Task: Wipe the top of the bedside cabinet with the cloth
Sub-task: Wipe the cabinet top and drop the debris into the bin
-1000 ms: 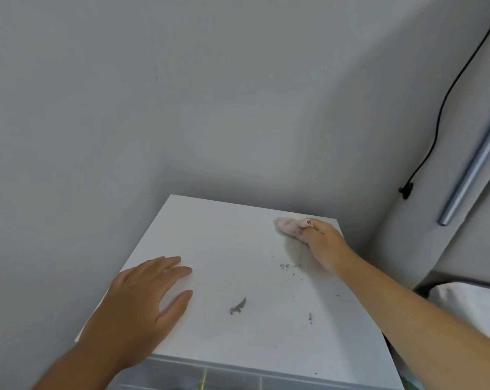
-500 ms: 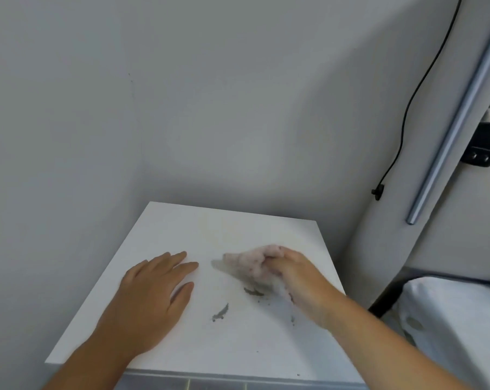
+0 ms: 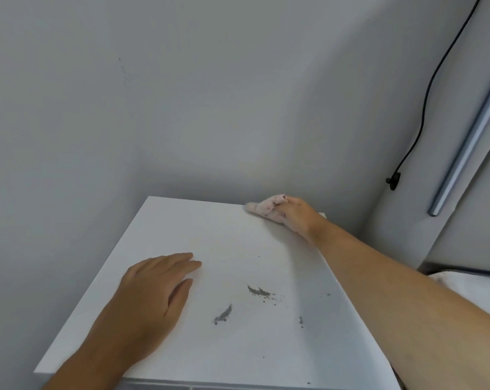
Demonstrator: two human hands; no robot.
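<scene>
Your right hand [image 3: 296,215] has its grip closed around the pink cloth [image 3: 263,207], pressing it on the far right corner of the white cabinet top [image 3: 238,243]. Your left hand [image 3: 151,288] lies flat and spread, grip wide, near the left edge. Grey dust streaks [image 3: 222,315] sit between them, nearer you.

Hands: two, left hand [image 3: 151,288] and right hand [image 3: 297,215], both on the cabinet top [image 3: 210,232]
Cloths: one cloth [image 3: 262,207], at its far edge
Dirt smears: two, smear [image 3: 223,314] and smear [image 3: 259,291], near its middle
Cables: one cable [image 3: 432,88], right of it
</scene>
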